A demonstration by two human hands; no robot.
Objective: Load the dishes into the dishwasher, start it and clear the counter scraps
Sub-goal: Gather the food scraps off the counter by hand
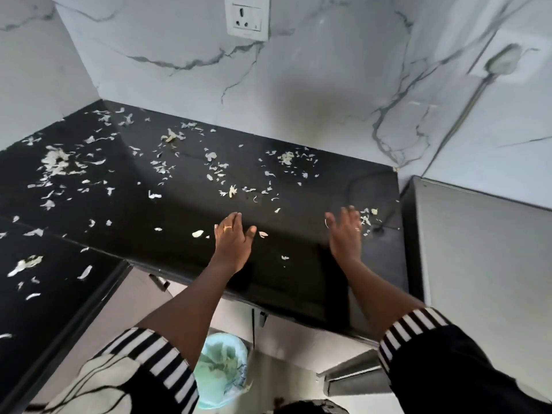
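Observation:
Pale vegetable scraps (164,167) lie scattered over the black counter (185,210), thickest at the left and back. My left hand (233,237) rests flat on the counter near its front edge, fingers together, with single scraps beside it. My right hand (346,231) is blurred, palm down with fingers spread, just left of a small heap of scraps (366,218). Neither hand holds anything. On the floor below the counter edge stands a bin with a light blue liner (222,372) holding scraps.
A grey appliance (484,264) stands against the counter's right end. The marble-patterned wall carries a socket (247,17) above the counter. Cabinet fronts with handles (159,282) sit under the counter. A counter section runs along the left (44,279).

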